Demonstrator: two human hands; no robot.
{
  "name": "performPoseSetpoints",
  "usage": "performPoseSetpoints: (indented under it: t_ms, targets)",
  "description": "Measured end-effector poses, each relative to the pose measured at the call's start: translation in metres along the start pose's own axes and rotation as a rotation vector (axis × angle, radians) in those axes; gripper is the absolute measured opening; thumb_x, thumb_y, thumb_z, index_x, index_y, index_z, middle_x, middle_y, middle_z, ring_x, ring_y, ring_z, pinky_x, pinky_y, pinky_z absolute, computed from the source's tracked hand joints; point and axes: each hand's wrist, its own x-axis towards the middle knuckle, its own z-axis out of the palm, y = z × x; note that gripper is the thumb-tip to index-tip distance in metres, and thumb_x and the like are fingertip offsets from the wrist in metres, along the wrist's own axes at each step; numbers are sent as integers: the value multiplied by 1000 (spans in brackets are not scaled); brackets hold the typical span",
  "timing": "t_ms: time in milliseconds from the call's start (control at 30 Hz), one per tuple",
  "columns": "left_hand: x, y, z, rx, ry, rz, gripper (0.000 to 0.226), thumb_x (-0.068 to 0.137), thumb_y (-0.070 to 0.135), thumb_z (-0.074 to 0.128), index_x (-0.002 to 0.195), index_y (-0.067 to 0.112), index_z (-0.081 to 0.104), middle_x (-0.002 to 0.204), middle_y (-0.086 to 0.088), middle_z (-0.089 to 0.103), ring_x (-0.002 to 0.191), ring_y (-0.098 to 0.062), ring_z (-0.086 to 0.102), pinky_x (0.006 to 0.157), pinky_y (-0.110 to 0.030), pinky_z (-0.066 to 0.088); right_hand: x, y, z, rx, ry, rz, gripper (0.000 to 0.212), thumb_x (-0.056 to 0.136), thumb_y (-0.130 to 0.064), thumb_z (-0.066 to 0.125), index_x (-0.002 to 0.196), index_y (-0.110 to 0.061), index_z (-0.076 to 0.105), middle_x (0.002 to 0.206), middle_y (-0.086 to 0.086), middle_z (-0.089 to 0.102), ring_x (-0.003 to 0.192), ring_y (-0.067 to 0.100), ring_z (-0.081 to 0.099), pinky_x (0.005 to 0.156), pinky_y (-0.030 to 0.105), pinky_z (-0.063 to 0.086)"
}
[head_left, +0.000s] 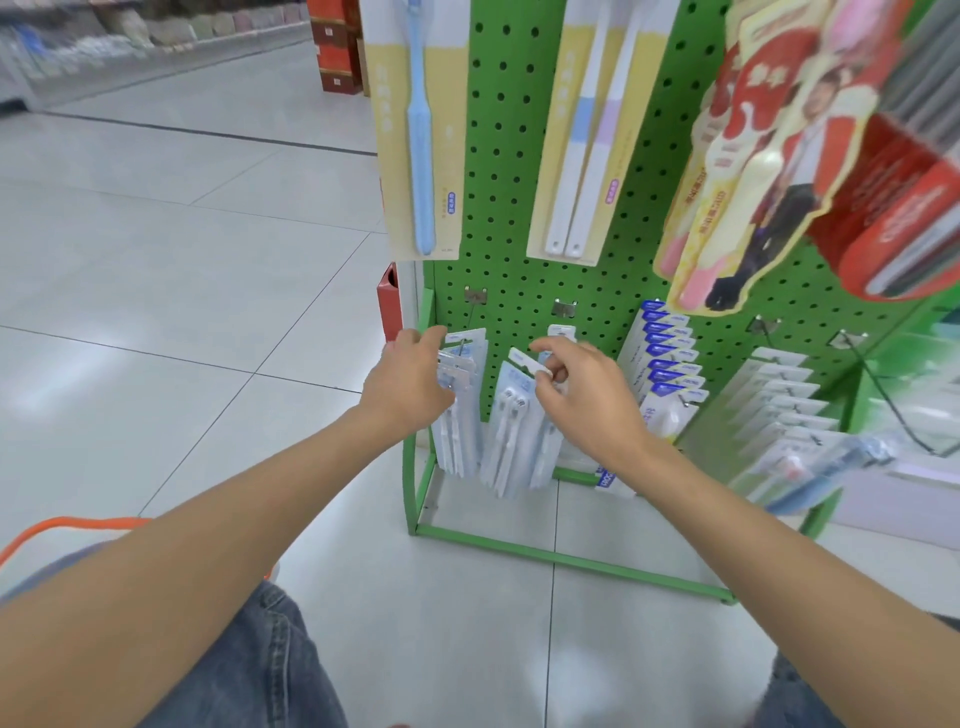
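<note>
Thumb and forefinger (546, 372) of the right hand (582, 395) are pinched tight on the white card top of a toothbrush pack (511, 415), the other fingers curled in loosely behind. The pack tilts, its header leaning up and left and its body hanging low in front of the green pegboard (519, 156), just below the middle hook (563, 307). More packs of the same kind hang right behind it, partly covered by the hand. Over on the other side, the left hand (410, 384) is in at the stack of toothbrush packs (460, 410) on the left hook (475, 296). Its forefinger reaches along the top of the headers and the other fingers are tucked in among the cards, gripping them; the thumb is out of sight. The two hands are near each other but not touching, with a strip of bare pegboard between them. Moving outward, a row of blue-topped packs (667, 358) hangs just to the right of the right hand, and beyond that a rank of white packs (779, 400). Higher up hang a blue toothbrush card (421, 130), a twin white toothbrush card (587, 130) and a blurred red toothbrush pack (753, 156). The display's green base frame (571, 558) sits on the pale floor tiles (182, 260). Nearest the camera are the person's jeans (249, 665), with an orange cord (67, 522) at the left.
</note>
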Motion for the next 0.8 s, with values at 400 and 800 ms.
performPoseSetpoints:
  t_ms: [400, 800]
  targets:
    - [-45, 60, 11, -612, -243, 4, 14, 98, 19, 59, 110, 23, 64, 108, 4, 69, 103, -10, 63, 97, -31, 47, -38, 7, -16, 489, 84, 263, 15, 94, -14, 63, 88, -26, 69, 81, -11, 68, 82, 15, 66, 83, 41, 56]
    - [-53, 69, 23, -867, -275, -111, 14, 96, 22, 62, 99, 8, 66, 83, 5, 64, 83, -9, 64, 79, -24, 56, -43, 12, -10, 621, 96, 363, 28, 87, -31, 73, 86, -4, 63, 72, 6, 55, 64, 11, 42, 58, 28, 34]
